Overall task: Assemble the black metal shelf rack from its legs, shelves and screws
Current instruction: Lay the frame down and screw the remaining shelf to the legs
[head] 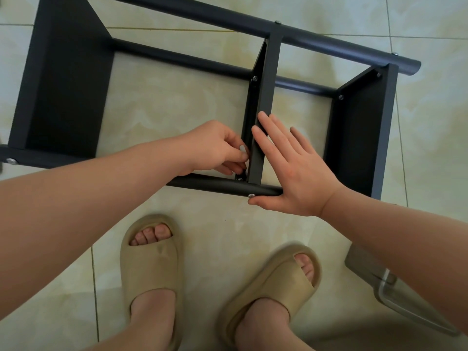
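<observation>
One flat right hand (296, 171), round matte leg (215, 184)

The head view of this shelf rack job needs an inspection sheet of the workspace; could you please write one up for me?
Surface: pale glossy tiled floor, thin grout lines.
Job's things: black metal shelf rack lying on its side, three shelves joined to tubular legs; silver screw heads at joints.
Clutter: grey object with a clear rim at lower right, unidentifiable.
Grips: left hand, fingers curled at the near joint of the middle shelf, what it pinches hidden; right hand flat, fingers straight on that shelf, thumb along the near leg.
Cables: nothing seen.
Surroundings: beige slide sandals on the person's feet.
</observation>
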Tool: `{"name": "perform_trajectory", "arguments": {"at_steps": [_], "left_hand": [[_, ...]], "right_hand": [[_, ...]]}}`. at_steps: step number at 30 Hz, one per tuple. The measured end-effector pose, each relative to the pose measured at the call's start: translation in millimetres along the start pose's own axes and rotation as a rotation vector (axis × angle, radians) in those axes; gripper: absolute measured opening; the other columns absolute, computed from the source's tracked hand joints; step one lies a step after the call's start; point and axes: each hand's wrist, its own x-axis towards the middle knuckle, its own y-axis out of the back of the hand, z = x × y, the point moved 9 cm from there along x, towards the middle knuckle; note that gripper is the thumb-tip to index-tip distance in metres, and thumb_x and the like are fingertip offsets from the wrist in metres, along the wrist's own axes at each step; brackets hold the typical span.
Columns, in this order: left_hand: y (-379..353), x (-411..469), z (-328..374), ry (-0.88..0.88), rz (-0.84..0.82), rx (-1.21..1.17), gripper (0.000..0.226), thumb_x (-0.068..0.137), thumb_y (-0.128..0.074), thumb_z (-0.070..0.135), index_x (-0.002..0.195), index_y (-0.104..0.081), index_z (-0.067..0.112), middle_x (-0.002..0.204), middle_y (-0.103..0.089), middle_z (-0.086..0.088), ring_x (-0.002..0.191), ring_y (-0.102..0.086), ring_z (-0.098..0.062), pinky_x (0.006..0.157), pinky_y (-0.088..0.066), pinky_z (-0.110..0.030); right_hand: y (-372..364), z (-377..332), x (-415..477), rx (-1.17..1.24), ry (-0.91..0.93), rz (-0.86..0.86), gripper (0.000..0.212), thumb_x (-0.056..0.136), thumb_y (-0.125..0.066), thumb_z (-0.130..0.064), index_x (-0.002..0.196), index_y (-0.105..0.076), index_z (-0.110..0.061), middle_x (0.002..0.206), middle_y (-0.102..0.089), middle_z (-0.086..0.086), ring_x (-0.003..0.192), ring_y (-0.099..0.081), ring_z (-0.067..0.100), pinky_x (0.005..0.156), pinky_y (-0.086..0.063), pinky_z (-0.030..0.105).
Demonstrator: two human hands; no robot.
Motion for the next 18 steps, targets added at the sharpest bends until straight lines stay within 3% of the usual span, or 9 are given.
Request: {"name": "perform_trajectory", "arguments": {"at_steps": [18], "left_hand": [[-6.8, -4.6, -12.8, 0.206, -0.090, -0.194, 0.007, 0.097, -0.061, 0.011, 0.097, -0.065, 0.005, 0.080, -0.077, -0.008, 0.078, -0.076, -0.019, 0.068, -0.061, -0.027]], "right_hand": [[-0.3, 0.0, -0.2, 0.004, -0.001, -0.001, 0.112, 0.084, -0.046, -0.082, 0.162, -0.009, -0.009, 0.170, 0.004, 0.009, 0.157, 0.005, 0.025, 0.124, -0.016, 0.055]]}}
